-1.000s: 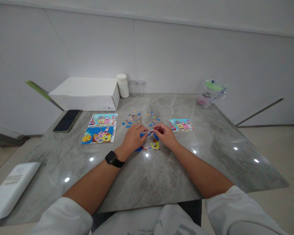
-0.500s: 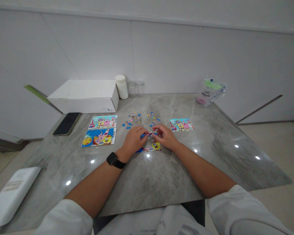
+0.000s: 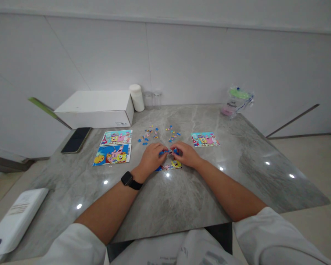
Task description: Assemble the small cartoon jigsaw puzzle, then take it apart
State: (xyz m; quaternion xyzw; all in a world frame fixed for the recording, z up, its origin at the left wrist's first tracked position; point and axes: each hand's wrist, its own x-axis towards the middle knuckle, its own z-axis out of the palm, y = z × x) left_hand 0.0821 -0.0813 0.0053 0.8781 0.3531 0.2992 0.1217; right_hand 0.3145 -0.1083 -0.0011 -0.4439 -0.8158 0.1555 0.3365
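A partly joined cartoon puzzle [image 3: 176,164] lies on the grey table, its left and upper parts covered by my hands. My left hand [image 3: 152,157], with a black watch on the wrist, is pinched at its upper left side. Opposite it, my right hand [image 3: 186,154] is closed too, fingertips at the puzzle's upper edge. Small pieces show between the fingertips, too tiny to tell apart. Beyond the hands lie two loose groups of puzzle pieces, one on the left [image 3: 148,135] and one on the right [image 3: 173,134].
Two picture cards [image 3: 116,137] [image 3: 112,154] lie left, another picture card [image 3: 205,139] right. Farther off are a phone [image 3: 76,140], a white box [image 3: 93,110], a white bottle [image 3: 137,98], glass jars [image 3: 157,100] and a plastic bag [image 3: 236,102]. A white device [image 3: 18,217] is at the near left.
The fingers of my right hand have closed in and drawn together at the puzzle's upper edge. My left hand has barely moved. The view has shifted slightly.
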